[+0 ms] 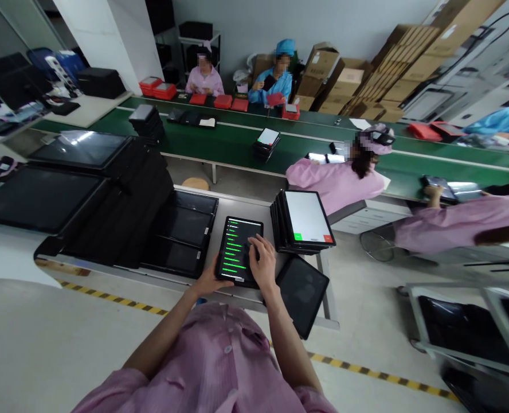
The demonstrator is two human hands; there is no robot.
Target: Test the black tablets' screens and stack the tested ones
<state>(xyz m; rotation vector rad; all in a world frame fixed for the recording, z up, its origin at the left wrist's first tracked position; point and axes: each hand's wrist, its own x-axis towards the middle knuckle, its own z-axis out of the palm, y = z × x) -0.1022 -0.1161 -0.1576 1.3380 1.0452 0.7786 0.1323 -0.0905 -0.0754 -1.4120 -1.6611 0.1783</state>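
Note:
In front of me is a black tablet [238, 250], its dark screen filled with rows of green text. My left hand [210, 279] grips its lower left corner. Above the right part of the screen hovers or rests my right hand [263, 261], fingers apart and holding nothing; whether a fingertip touches the glass I cannot tell. Just right of it stands a stack of tablets [308, 217], the top one showing a white screen with a green and a red box. A dark tablet [302, 295] lies below that stack, partly behind my right forearm.
To the left are black trays [181, 221] holding dark tablets, beside taller tray stacks [128, 201]. Beyond runs a green conveyor bench [220, 143] with a small tablet stack [266, 144]. Several people sit along it. A cart [465, 327] stands at right.

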